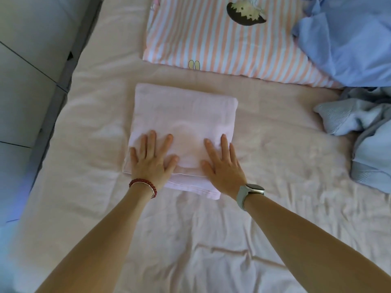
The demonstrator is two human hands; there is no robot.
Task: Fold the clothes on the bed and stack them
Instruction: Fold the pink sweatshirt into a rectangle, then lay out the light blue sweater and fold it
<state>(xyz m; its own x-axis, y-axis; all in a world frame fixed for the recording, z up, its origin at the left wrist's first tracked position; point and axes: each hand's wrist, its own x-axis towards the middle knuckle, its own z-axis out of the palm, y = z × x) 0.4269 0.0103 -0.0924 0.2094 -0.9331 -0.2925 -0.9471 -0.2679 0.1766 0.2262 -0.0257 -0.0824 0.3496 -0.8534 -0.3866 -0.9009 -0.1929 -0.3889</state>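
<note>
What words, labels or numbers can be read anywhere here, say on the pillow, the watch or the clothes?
None can be read.
Striped pillow: cartoon pictures only, no lettering.
Watch: its face shows no legible digits.
Folded pink cloth and blue clothes: no tag or print in view.

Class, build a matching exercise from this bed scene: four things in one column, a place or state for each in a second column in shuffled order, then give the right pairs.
Column 1
1. folded pink cloth
2. striped pillow
3. blue clothes
4. watch

Column 2
A. unfolded, heaped at the right edge
B. on the right wrist
C. flat under both hands, mid-bed
D. at the far end of the bed, beyond the folded cloth

Pairs: 1-C, 2-D, 3-A, 4-B
</note>
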